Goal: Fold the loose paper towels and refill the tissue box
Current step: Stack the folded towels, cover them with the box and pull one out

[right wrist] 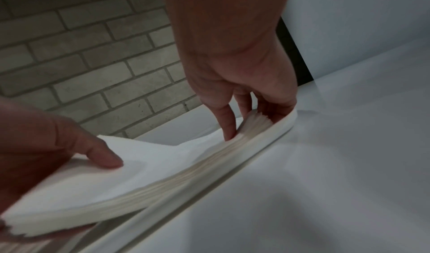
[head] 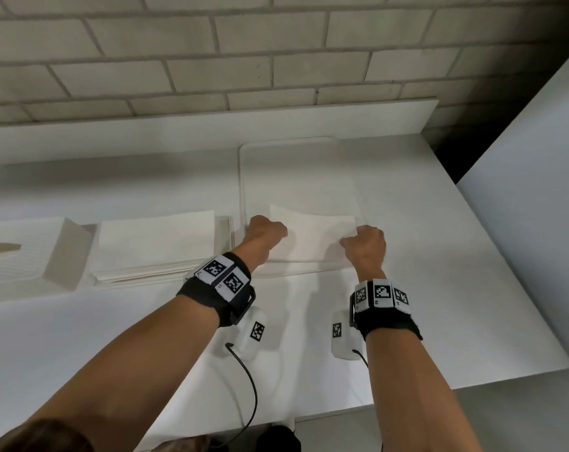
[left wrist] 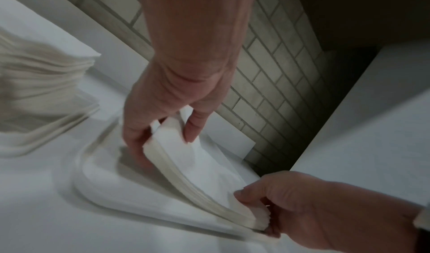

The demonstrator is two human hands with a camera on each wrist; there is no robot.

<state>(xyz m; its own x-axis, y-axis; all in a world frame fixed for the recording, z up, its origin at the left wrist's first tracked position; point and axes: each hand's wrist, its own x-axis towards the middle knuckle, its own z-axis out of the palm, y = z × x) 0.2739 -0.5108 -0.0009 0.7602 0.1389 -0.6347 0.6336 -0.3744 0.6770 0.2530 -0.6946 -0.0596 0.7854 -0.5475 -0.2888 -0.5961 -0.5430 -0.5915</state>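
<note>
A stack of folded white paper towels (head: 312,238) lies at the near end of a clear tray (head: 296,158). My left hand (head: 267,230) grips its left end, thumb on top and fingers underneath (left wrist: 163,141). My right hand (head: 364,243) grips the right end the same way (right wrist: 253,126). The stack (left wrist: 204,168) bows between both hands, its ends lifted off the tray rim (left wrist: 97,187). In the right wrist view the layered edge of the stack (right wrist: 151,167) shows above the tray rim (right wrist: 209,185). The white tissue box (head: 25,252) stands at the far left.
A second, larger pile of flat paper towels (head: 156,243) sits between the tissue box and the tray, also seen as the pile (left wrist: 42,84). A brick wall (head: 211,60) backs the white table (head: 439,288). A white panel (head: 537,190) rises on the right.
</note>
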